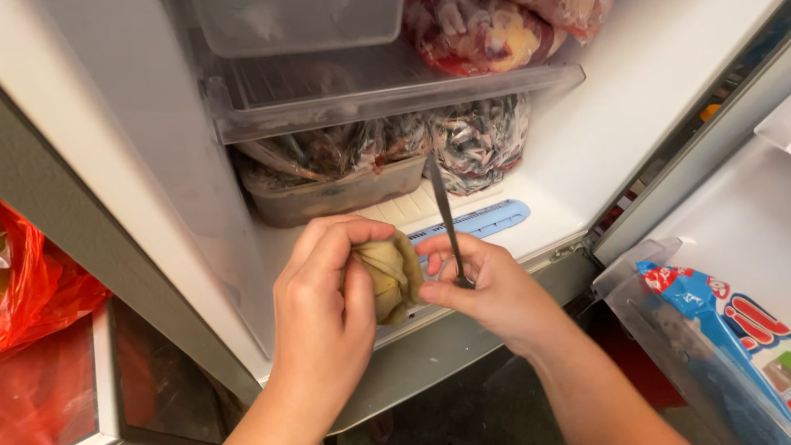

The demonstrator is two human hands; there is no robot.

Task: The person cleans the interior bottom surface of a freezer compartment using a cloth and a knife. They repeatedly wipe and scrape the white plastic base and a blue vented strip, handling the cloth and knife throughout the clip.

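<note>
a tan lump (394,276) is gripped in the left hand (325,309) before the open freezer (577,156), kept steady for working. a thin metal tool (445,218) is pinched in the right hand (486,284), its tip raised toward the frozen bags (478,144).

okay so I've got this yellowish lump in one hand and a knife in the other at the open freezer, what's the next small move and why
Probably bring the knife tip down to the yellowish lump: the right hand holds the blade pointing up and away, while the left hand already grips the lump firmly.
</note>
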